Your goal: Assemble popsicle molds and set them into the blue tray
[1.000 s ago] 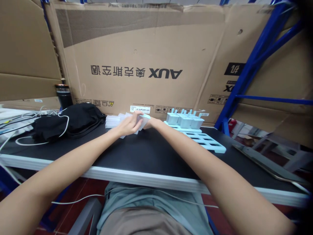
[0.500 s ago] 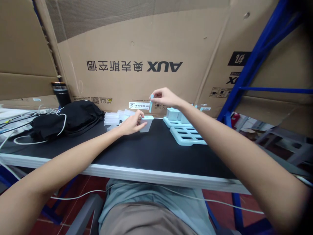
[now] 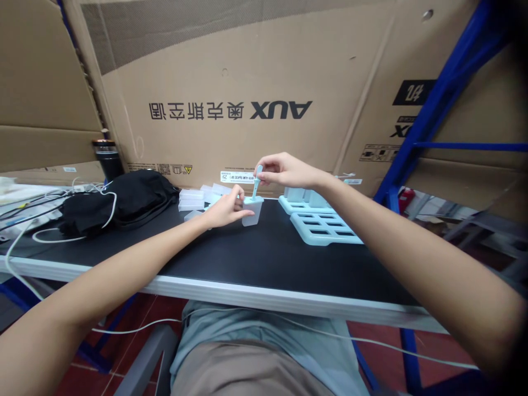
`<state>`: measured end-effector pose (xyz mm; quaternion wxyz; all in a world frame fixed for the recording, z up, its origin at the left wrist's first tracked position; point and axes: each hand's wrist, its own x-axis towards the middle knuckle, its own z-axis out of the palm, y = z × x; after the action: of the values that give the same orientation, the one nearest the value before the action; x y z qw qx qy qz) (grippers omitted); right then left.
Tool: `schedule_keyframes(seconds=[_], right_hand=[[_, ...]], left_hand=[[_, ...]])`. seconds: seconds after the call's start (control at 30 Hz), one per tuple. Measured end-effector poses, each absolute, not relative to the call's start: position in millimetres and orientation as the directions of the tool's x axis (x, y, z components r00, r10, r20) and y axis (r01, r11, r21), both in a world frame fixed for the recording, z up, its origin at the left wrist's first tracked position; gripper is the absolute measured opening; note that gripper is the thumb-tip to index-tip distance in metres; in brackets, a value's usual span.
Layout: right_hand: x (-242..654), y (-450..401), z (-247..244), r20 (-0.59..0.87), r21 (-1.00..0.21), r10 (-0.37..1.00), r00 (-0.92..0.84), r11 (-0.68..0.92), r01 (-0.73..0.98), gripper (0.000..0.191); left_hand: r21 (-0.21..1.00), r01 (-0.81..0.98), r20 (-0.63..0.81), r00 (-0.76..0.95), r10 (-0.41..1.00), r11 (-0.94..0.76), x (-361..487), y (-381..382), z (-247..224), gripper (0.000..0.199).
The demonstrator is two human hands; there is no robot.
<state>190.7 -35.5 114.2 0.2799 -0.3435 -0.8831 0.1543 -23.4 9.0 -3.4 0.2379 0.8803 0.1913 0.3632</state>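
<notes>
Between the fingers of my left hand (image 3: 229, 209) is an upright popsicle mold (image 3: 251, 213), clear below with a light blue lid on top. My right hand (image 3: 274, 169) pinches a light blue popsicle stick (image 3: 256, 184) upright over that lid. The stick's lower end meets the lid's top; how deep it sits I cannot tell. To the right, more clear molds (image 3: 295, 194) stand in a light blue rack, partly behind my right forearm. In front of them lies a light blue tray (image 3: 315, 234) with rectangular openings.
Several clear mold cups (image 3: 191, 199) are gathered left of my left hand. Farther left are a black cloth bag (image 3: 132, 201), white cables and a black bottle (image 3: 108, 159). A large cardboard box (image 3: 231, 71) stands along the back of the black table (image 3: 256, 264).
My right hand has brought the stick down from above the mold to its lid. My left hand keeps its hold on the mold. The view has shifted slightly.
</notes>
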Motion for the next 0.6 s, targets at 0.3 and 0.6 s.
schedule_keyframes(seconds=[0.3, 0.6], right_hand=[[192, -30, 100, 0.289, -0.374, 0.717, -0.634, 0.694, 0.615, 0.025], [169, -49, 89, 0.549, 0.049, 0.733, -0.401, 0.451, 0.891, 0.032]], left_hand=[[0.589, 0.172, 0.516, 0.672, 0.531, -0.79, -23, 8, -2, 0.042], [0.604, 0.189, 0.51, 0.654, 0.558, -0.774, -24, 12, -4, 0.045]])
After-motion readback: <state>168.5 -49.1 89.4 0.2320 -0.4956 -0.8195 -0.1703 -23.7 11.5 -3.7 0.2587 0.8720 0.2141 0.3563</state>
